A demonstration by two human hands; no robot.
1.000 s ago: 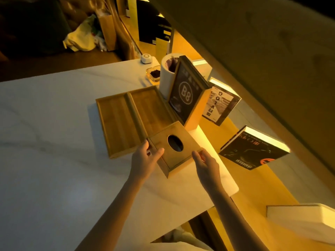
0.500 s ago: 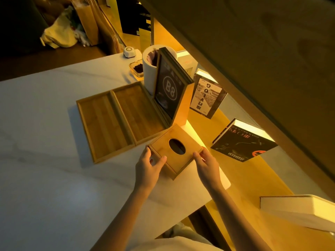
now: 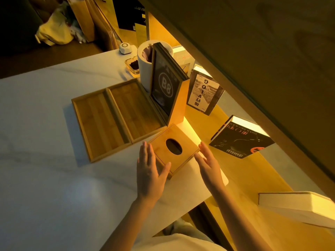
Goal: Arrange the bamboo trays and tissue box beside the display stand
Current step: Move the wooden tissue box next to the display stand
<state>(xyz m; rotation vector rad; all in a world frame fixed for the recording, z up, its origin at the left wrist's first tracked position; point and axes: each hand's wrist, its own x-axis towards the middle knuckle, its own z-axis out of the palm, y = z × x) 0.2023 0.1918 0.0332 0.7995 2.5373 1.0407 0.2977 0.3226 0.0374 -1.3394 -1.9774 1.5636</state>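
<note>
Half a second ago both hands pressed against the tissue box; now the fingers are straightened and splayed. The left hand [image 3: 149,171] lies flat beside the box's left side, its thumb touching the near corner, and holds nothing. The right hand [image 3: 208,165] is spread open just off the box's right corner, whether it touches I cannot tell.

The tissue box [image 3: 173,148] sits near the surface's right edge, its far corner meeting the base of the display stand [image 3: 167,91], its oval opening facing up. The two bamboo trays [image 3: 116,116] lie side by side, long edges touching, against the stand's left face; the near corner of the right tray is just beside the box.

The surface [image 3: 45,178] is bare to the left of the trays and toward its near edge, leaving wide room there. To the right the box is close to the surface's rounded near-right corner, with little margin.
</note>
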